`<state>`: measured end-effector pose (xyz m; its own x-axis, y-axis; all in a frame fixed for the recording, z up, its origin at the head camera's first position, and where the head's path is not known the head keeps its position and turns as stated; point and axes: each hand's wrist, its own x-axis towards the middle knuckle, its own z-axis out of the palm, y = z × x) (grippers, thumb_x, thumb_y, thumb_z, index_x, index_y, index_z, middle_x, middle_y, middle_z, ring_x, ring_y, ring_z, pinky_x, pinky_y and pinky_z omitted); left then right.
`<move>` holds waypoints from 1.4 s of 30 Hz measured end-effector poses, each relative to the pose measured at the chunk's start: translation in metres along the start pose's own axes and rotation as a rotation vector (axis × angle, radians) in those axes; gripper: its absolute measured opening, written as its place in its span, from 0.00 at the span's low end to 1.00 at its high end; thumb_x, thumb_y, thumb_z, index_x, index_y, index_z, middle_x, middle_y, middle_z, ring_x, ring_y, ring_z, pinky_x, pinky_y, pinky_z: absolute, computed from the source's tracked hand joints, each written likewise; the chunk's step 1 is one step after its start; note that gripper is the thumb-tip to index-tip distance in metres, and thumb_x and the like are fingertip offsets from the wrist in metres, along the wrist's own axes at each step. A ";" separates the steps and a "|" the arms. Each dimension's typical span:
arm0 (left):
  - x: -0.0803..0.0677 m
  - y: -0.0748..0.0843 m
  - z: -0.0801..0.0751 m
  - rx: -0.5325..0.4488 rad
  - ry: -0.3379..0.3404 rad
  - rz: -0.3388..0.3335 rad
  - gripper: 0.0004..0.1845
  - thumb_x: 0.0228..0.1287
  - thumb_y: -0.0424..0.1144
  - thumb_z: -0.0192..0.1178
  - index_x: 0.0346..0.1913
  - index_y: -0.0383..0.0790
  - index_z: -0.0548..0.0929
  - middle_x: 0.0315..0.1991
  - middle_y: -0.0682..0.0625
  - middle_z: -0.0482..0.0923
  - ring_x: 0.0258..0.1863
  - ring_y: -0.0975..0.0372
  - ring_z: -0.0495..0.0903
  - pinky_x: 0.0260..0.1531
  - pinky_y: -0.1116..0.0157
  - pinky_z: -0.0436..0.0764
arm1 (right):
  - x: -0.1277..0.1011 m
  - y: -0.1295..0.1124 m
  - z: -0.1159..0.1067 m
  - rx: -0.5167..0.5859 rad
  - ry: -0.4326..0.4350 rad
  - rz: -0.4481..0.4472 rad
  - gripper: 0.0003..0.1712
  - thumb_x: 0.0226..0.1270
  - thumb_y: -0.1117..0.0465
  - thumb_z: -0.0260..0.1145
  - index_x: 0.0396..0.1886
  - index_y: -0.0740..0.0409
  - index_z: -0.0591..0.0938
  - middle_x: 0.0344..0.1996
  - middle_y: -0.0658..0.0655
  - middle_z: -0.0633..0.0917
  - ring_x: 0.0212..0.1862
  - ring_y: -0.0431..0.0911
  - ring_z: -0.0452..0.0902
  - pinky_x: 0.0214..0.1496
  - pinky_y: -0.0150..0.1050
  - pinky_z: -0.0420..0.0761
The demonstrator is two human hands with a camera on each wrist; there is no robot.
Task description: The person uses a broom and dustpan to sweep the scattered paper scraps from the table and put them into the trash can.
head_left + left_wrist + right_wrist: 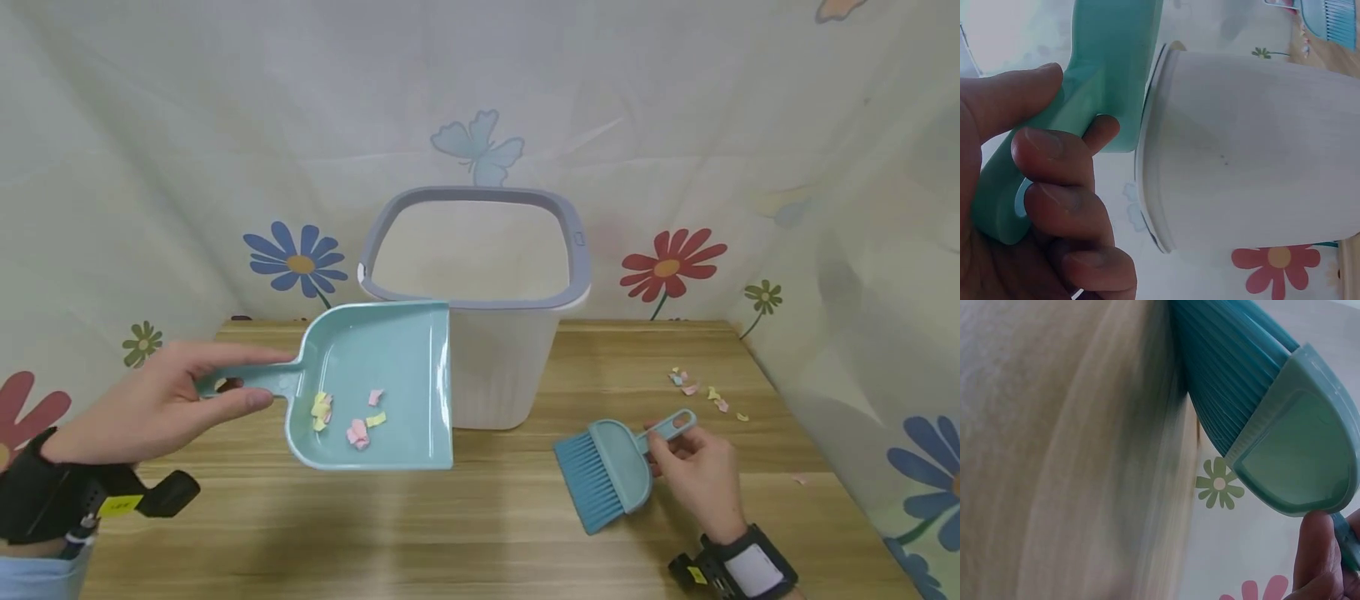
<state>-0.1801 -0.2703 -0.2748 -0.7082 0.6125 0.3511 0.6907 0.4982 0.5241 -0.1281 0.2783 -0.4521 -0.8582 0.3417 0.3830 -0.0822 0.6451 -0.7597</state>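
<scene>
My left hand [176, 396] grips the handle of a light teal dustpan [405, 358], thumb and fingers around it in the left wrist view. The dustpan is raised, its flat edge in front of the bin's near left side. Several pink and yellow paper scraps [358, 433] lie in the pan. My right hand [701, 475] pinches the handle of a small teal hand brush [622, 467] at the right. Its bristles [1229, 369] point left, at or just above the tabletop; whether they touch cannot be told.
A white bin [491, 367] with a grey-blue rim [480, 193] stands at the back middle, its top uncovered. More paper scraps [717, 400] lie on the wooden table [390, 533] at the right. A flowered cloth [337, 108] hangs behind and along both sides.
</scene>
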 end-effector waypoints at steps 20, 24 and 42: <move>0.104 0.008 -0.011 0.007 0.106 -0.086 0.19 0.75 0.40 0.64 0.66 0.46 0.83 0.36 0.55 0.86 0.19 0.60 0.63 0.18 0.62 0.61 | -0.001 0.000 -0.001 0.031 -0.006 0.003 0.04 0.65 0.74 0.68 0.36 0.69 0.89 0.24 0.64 0.89 0.18 0.31 0.81 0.20 0.30 0.81; 0.120 0.005 -0.006 -0.008 0.122 -0.119 0.20 0.77 0.44 0.62 0.67 0.48 0.82 0.51 0.48 0.88 0.28 0.67 0.78 0.19 0.62 0.63 | -0.001 0.000 -0.001 0.023 0.001 0.004 0.04 0.64 0.74 0.68 0.35 0.68 0.89 0.22 0.62 0.88 0.18 0.31 0.81 0.20 0.29 0.80; 0.154 -0.011 0.020 0.208 0.313 0.053 0.22 0.73 0.39 0.66 0.67 0.41 0.82 0.55 0.45 0.87 0.25 0.61 0.74 0.27 0.69 0.69 | -0.001 0.001 0.001 0.047 -0.020 0.010 0.04 0.65 0.73 0.69 0.36 0.68 0.89 0.21 0.60 0.88 0.18 0.33 0.82 0.21 0.33 0.82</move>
<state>-0.2938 -0.1694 -0.2418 -0.6587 0.4394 0.6108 0.7197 0.6047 0.3410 -0.1276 0.2773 -0.4538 -0.8692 0.3337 0.3650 -0.0968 0.6089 -0.7873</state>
